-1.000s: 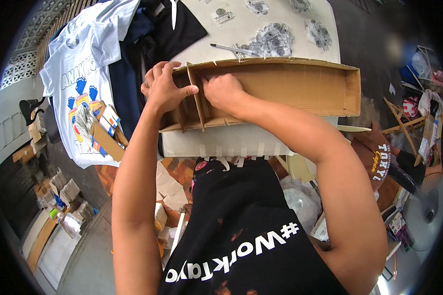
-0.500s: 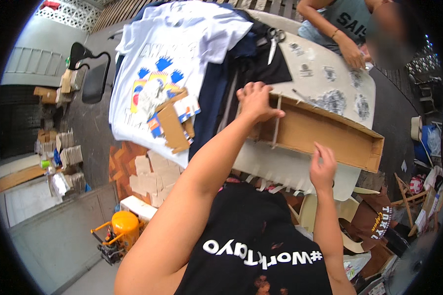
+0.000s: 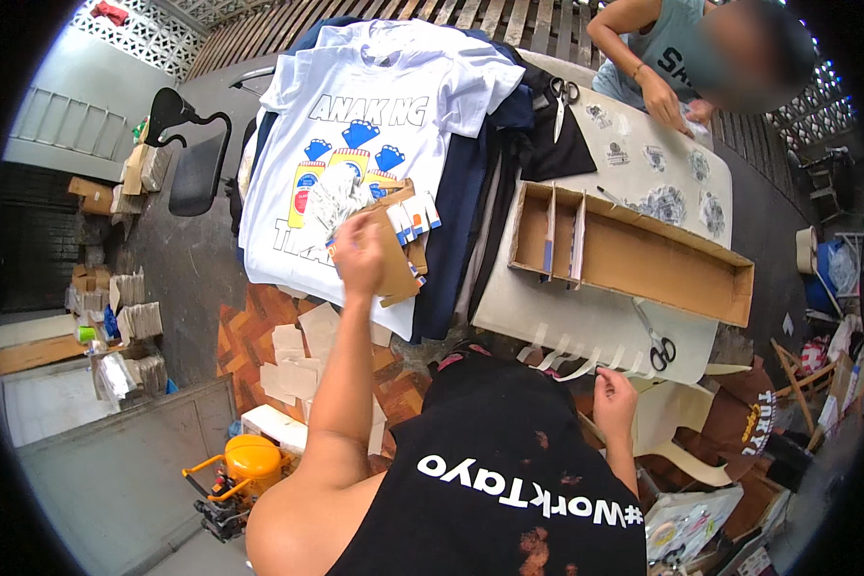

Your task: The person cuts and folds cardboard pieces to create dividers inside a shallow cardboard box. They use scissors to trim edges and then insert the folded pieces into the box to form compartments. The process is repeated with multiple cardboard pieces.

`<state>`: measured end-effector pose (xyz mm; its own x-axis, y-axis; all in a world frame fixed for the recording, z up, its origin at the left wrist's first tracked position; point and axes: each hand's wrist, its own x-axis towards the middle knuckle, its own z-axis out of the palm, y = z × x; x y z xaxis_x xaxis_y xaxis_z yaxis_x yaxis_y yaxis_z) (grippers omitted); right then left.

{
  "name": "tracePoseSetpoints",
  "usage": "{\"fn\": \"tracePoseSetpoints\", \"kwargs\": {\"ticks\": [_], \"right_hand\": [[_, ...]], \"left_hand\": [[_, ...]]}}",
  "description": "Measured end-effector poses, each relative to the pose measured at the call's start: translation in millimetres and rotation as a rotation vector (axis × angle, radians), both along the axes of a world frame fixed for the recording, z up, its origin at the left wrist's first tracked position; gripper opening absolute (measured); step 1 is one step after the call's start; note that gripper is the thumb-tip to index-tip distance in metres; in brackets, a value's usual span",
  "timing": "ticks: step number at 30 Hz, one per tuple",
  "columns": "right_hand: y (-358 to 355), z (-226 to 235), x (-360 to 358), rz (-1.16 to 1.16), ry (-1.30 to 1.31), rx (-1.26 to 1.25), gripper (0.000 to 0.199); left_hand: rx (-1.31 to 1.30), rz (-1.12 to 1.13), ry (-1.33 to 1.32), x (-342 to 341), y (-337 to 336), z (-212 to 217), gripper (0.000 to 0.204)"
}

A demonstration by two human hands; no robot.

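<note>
My left hand is over the white T-shirt, at the edge of some cut cardboard pieces. Its fingers are curled together, and whatever they hold is hidden. Beside it lies a crumpled heap of clear plastic. At the table's near edge, my right hand pinches the end of a pale tape strip; more strips hang along that edge. A long open cardboard box with upright dividers at its left end lies on the table, touched by neither hand. Scissors rest just beyond my right hand.
Across the table, another person's hand handles something clear near several small printed plastic packets. A second pair of scissors lies on dark cloth. Flat cardboard and an orange tank are on the floor at left.
My left hand has left the box's divided end and moved left to the cardboard pieces. My right hand has drawn back from the box to the tape strips. Scissors beside the box now show.
</note>
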<state>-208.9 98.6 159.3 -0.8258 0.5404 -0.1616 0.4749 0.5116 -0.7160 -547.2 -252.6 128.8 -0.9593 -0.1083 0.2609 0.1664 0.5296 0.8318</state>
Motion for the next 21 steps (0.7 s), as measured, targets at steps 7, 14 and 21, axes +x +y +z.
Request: {"fn": "tracePoseSetpoints", "kwargs": {"ticks": [7, 14, 21], "right_hand": [[-12, -23, 13, -0.005, -0.062, -0.052, 0.016], [-12, -13, 24, -0.043, -0.116, -0.052, 0.016], [-3, -16, 35, -0.022, -0.107, -0.040, 0.017]], "left_hand": [[-0.406, 0.532, -0.177, -29, -157, -60, 0.050], [0.104, 0.583, -0.482, -51, -148, -53, 0.054], [0.852, 0.267, -0.280, -67, -137, -73, 0.043]]}}
